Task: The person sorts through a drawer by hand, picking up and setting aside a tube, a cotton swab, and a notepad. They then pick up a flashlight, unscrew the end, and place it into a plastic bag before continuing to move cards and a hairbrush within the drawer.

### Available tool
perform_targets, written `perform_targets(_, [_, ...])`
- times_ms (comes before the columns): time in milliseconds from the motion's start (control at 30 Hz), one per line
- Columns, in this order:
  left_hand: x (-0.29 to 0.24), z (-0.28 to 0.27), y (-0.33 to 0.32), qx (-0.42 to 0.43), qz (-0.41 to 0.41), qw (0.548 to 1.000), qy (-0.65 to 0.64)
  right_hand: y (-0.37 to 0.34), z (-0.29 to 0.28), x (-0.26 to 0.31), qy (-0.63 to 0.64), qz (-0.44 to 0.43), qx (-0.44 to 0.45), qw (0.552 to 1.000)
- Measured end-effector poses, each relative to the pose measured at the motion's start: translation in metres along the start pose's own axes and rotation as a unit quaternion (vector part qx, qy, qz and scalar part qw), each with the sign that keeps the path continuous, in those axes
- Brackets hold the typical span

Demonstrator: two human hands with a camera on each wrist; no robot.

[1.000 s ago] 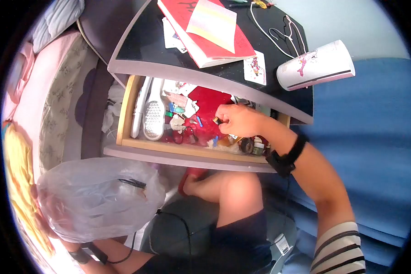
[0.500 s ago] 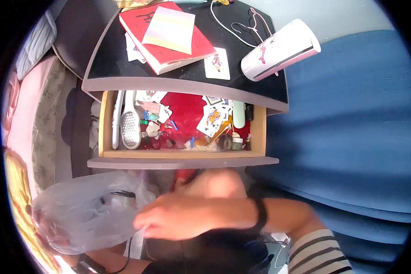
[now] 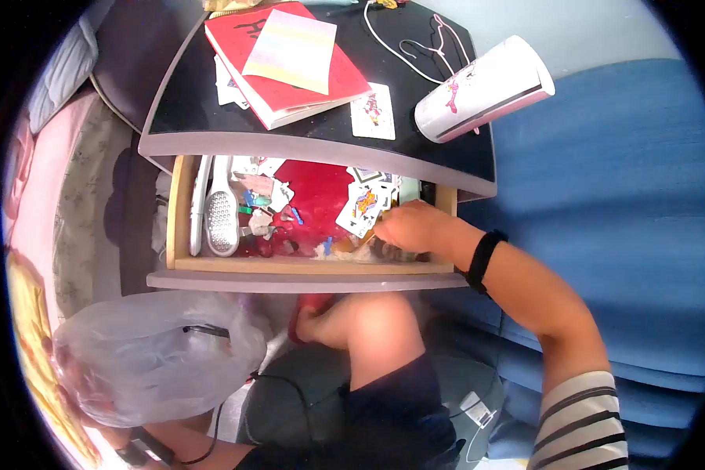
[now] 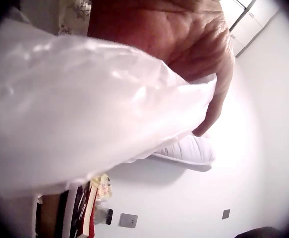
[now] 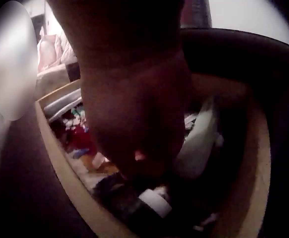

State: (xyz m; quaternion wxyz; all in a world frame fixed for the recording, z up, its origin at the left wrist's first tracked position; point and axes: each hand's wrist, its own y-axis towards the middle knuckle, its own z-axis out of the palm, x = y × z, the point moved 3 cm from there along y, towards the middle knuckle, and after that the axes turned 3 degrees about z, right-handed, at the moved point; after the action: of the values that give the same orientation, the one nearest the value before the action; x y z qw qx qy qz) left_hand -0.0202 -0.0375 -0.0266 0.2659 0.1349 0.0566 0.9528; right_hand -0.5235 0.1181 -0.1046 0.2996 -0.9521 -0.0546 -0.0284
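Half a second ago the right hand (image 3: 411, 227) was at the right side of the plastic bag (image 3: 160, 360); now it is back inside the open drawer (image 3: 313, 266), in its right part. One second ago it was also in the drawer, but nearer to the middle, with a small item between the fingers. Now the fingers point down beside the playing cards (image 3: 364, 205), which lie to their left. Whether this grip is apart or clamped on something, I cannot tell, because the fingertips are hidden. The hand and forearm now cover part of the pale green case (image 5: 199, 141), which was fully visible half a second ago. The right wrist view is dark, but it shows a white cap (image 5: 155, 202) just below the hand.

The plastic bag has stayed at the near left, outside the drawer. The left hand (image 4: 184, 42) is at the bag, its palm partly covered by the film; I cannot tell how its fingers are closed.

The grater-like tool (image 3: 223, 222) remains at the left of the drawer. On the worktop (image 3: 184, 110), the red book (image 3: 345, 82) and the white cylinder (image 3: 486, 90) have kept almost the same places.
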Motion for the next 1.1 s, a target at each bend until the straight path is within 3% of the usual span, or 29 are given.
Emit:
perform_targets(100, [-0.012,-0.003,-0.002,0.001,-0.002,1.0,0.017,0.004,-0.012,-0.013,0.102,0.063,0.013,0.993])
perform_targets(133, [-0.014,-0.002,-0.002,-0.01,-0.001,1.0,0.007,0.0,-0.022,-0.014,0.154,0.073,-0.025,0.985])
perform_targets(200, [-0.01,0.002,0.001,0.021,-0.041,0.974,0.222,-0.005,-0.025,-0.014,0.128,0.104,0.067,0.984])
perform_targets(233, [-0.003,0.003,0.007,0.063,-0.08,0.895,0.434,-0.008,-0.026,-0.015,0.113,0.119,0.112,0.98])
perform_targets(267, [0.005,0.003,0.012,0.101,-0.115,0.766,0.624,-0.011,-0.025,-0.012,0.123,0.14,0.1,0.977])
perform_targets(367, [0.006,0.002,0.014,0.073,-0.092,0.797,0.592,0.0,0.001,-0.009,0.116,0.18,0.099,0.972])
perform_targets(433, [-0.028,-0.003,-0.004,-0.121,0.015,0.669,0.733,0.01,0.016,-0.007,0.134,0.169,0.113,0.97])
perform_targets(500, [-0.044,-0.002,-0.018,-0.247,0.076,0.536,0.804,0.014,0.005,-0.002,0.114,0.115,0.154,0.975])
perform_targets(533, [-0.043,0.0,-0.018,-0.275,0.081,0.488,0.825,0.012,-0.002,-0.004,0.169,0.108,0.132,0.971])
perform_targets(600, [-0.031,-0.002,-0.007,-0.185,0.038,0.59,0.785,0.001,-0.018,-0.013,0.278,0.093,0.083,0.952])
perform_targets(633, [-0.02,-0.002,-0.001,-0.061,-0.013,0.715,0.696,-0.004,-0.023,-0.018,0.355,0.121,0.073,0.924])
perform_targets(667, [-0.009,0.001,0.004,0.067,-0.064,0.81,0.579,-0.01,-0.026,-0.022,0.43,0.149,0.061,0.888])
perform_targets(700, [-0.003,0.002,0.011,-0.068,0.053,0.808,0.582,-0.015,-0.028,-0.024,0.502,0.175,0.049,0.846])
perform_targets(767, [0.017,0.011,0.012,-0.328,0.279,0.728,0.533,-0.022,-0.021,-0.021,0.473,0.197,0.023,0.859])
perform_targets(833, [-0.012,0.007,0.002,-0.312,0.186,0.572,0.735,-0.028,-0.019,-0.013,0.463,0.203,0.005,0.863])
perform_targets(867, [-0.03,0.003,-0.006,-0.295,0.154,0.548,0.767,-0.027,-0.019,-0.014,0.386,0.201,-0.032,0.9])
perform_targets(900, [-0.048,-0.001,-0.013,-0.276,0.123,0.522,0.798,-0.028,-0.014,-0.016,0.436,0.203,-0.036,0.876])
perform_targets(1000, [-0.059,-0.002,-0.018,-0.269,0.143,0.659,0.687,-0.031,-0.01,-0.019,0.545,0.207,-0.047,0.811])
perform_targets(1033, [-0.033,0.007,-0.009,-0.306,0.183,0.703,0.615,-0.032,-0.013,-0.017,0.56,0.206,-0.046,0.801])
perform_targets(1067, [-0.019,0.01,-0.005,-0.339,0.221,0.741,0.536,-0.034,-0.017,-0.015,0.574,0.205,-0.045,0.792])
perform_targets(1100, [-0.023,0.009,-0.007,-0.32,0.21,0.754,0.534,-0.035,-0.024,-0.011,0.584,0.205,-0.077,0.781])
